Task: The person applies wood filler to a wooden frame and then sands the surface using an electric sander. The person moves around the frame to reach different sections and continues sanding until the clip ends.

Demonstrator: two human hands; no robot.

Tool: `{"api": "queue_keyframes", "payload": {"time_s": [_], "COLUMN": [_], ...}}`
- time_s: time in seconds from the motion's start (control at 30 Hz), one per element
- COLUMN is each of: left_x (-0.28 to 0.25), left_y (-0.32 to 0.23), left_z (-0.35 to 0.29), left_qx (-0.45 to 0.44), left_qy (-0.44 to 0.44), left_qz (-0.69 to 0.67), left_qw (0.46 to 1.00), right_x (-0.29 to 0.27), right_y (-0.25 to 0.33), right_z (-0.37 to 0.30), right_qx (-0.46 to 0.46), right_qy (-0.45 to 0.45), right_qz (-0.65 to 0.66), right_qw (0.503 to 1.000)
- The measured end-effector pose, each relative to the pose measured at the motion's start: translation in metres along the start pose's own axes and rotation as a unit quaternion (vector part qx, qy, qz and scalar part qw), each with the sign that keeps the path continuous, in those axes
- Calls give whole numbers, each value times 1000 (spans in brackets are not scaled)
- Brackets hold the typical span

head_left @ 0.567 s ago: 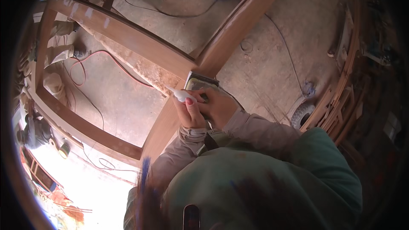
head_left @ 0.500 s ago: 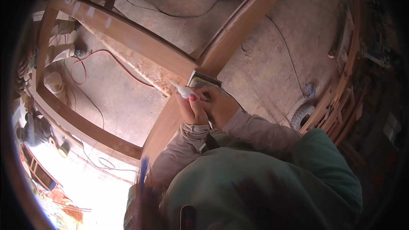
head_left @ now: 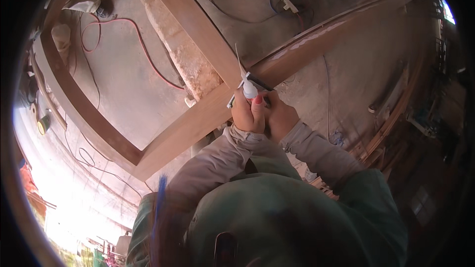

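My left hand (head_left: 246,116) is closed round a small white squeeze bottle (head_left: 250,89) with a long thin nozzle, its red-nailed thumb lying against the bottle's shoulder. The nozzle points away from me, over the joint of a brown wooden frame (head_left: 185,123). Right beside it, my right hand (head_left: 282,120) has its fingers curled in at a dark flat block (head_left: 259,82) with a pale edge. The hands hide most of this block, so its kind cannot be made out. Both hands are close together above the near side of the joint.
Frame bars run out from the joint, some with whitish patches. A rough pale plank (head_left: 185,57) lies beneath the far left bar. A red cord (head_left: 143,44) and dark cables loop over the concrete floor. A white power strip (head_left: 287,3) lies at the far side.
The view has turned, so the frame sits differently in it. The bottle's nozzle has swung from pointing left to pointing away from me. Both hands remain together at the joint.
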State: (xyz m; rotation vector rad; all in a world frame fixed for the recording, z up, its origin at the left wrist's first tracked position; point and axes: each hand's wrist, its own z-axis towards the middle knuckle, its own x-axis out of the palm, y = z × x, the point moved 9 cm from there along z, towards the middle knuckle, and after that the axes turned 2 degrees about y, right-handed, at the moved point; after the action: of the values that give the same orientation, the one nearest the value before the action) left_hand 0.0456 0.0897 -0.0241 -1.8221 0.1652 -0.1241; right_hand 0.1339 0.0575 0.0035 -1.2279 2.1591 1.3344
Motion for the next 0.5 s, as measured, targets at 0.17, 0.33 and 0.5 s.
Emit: {"api": "queue_keyframes", "payload": {"time_s": [0.17,0.33,0.5], "left_x": [-15,-5,-23], "left_y": [12,4,-2], "left_z": [-4,-4,-17], "left_qx": [56,71,51], "left_qy": [-45,-25,-43], "left_qz": [-37,38,52], "left_qw": [997,996,996], "right_x": [8,7,19], "right_y": [11,-4,10], "right_z": [11,9,9], "right_qx": [-64,-26,-60], "right_qy": [37,77,99], "right_qz": [-74,-99,-96], "right_qw": [995,992,989]}}
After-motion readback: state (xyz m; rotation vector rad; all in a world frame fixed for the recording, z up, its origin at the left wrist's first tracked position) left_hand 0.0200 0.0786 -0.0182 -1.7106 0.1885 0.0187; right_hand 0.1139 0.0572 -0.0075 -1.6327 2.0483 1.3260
